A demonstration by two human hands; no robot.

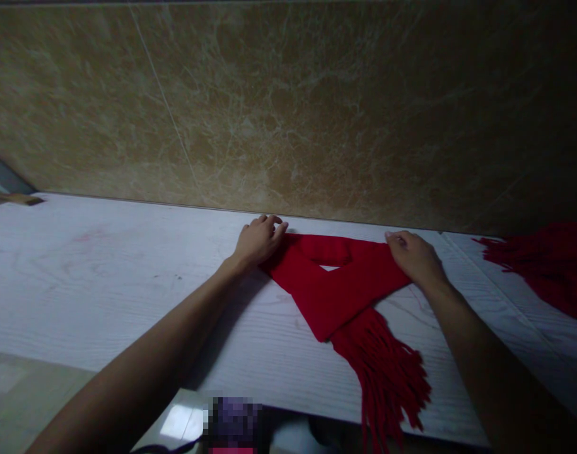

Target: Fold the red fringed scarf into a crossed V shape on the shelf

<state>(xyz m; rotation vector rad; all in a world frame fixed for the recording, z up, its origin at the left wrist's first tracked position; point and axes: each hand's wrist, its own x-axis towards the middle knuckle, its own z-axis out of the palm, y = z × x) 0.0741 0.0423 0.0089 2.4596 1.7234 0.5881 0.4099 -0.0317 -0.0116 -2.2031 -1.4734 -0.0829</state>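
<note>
A red scarf point(333, 296) with long fringe lies folded on the white wood-grain table point(127, 284). Its two ends cross at the front, leaving a small gap where the table shows through. The fringe hangs over the near edge. At the scarf's upper left corner is my left hand point(262, 239), fingers curled and thumb against the cloth. My right hand point(417, 257) pinches the upper right corner between thumb and bent fingers. The fingertips under the cloth are partly hidden on both sides.
Another dark red fringed cloth point(553, 268) lies at the far right. A brown marbled wall point(288, 113) rises behind the table. A small wooden piece point(23, 198) sits at the far left corner. Tiled floor point(23, 391) shows at lower left.
</note>
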